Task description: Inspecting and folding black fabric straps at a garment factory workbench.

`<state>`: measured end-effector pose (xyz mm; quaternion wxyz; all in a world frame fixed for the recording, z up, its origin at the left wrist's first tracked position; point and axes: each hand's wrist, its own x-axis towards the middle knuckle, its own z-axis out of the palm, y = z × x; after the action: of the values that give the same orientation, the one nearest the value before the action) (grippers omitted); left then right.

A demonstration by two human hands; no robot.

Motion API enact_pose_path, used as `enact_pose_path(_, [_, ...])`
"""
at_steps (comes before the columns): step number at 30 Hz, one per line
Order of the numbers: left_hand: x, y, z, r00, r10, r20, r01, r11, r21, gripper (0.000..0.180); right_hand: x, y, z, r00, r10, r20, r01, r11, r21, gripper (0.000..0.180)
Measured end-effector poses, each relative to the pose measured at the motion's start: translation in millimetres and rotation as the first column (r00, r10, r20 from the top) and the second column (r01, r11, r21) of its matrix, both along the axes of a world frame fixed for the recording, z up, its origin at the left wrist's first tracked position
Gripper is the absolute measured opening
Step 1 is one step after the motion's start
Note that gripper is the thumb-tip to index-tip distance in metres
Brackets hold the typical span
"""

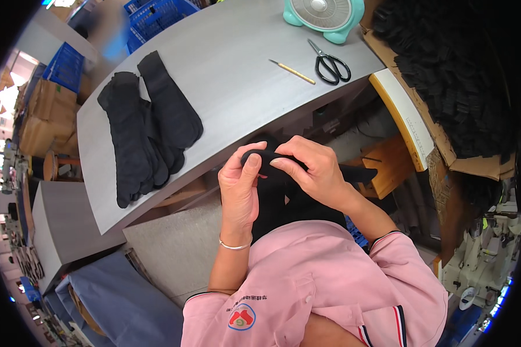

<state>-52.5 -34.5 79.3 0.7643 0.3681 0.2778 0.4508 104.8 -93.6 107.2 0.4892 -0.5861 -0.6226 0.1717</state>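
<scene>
left hand (238,184) and right hand (319,172) each pinch 1 black sock (267,155); its long axis runs crosswise between the 2 grips, rounded end at the left thumb.

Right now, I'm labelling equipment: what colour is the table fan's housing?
The table fan's housing is turquoise; the head view shows it best.

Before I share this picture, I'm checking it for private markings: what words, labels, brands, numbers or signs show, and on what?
Pink polo shirt: dark lettering near a round, blue-ringed emblem; I won't copy the wording.
White wood-edged panel: faint dark marks, too small to read.
Black fabric in the left hand and right hand: no lettering visible.
</scene>
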Motion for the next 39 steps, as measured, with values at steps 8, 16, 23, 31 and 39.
enact_pose_path(8, [-6, 12, -11, 0.995, -0.1, 0.022, 0.1, 0.995, -0.002, 0.021, 1, 3, -15, 0.999, 0.005, -0.033, -0.005, 1.0, 0.022, 0.012])
enact_pose_path(16, [19, 30, -24, 0.991, 0.067, -0.113, -0.078, 0.993, -0.093, 0.017, 8, 17, -28, 0.966, 0.026, -0.259, -0.134, 0.903, -0.408, 0.028])
enact_pose_path(23, [36, 113, -54, 0.929, 0.159, -0.335, -0.152, 0.987, 0.046, 0.026, 33, 25, -58, 0.757, -0.068, -0.65, -0.445, 0.675, -0.589, 0.024])
enact_pose_path(31, [49, 198, -74, 0.539, 0.485, -0.689, -0.046, 0.833, 0.551, 0.048, 40, 25, -103, 0.706, -0.161, -0.689, -0.433, 0.671, -0.602, 0.023])
enact_pose_path(39, [84, 198, -125, 0.34, 0.655, -0.674, 0.636, 0.368, 0.678, 0.084, 45, 66, -119, 0.594, -0.29, -0.75, -0.429, 0.675, -0.6, 0.024])
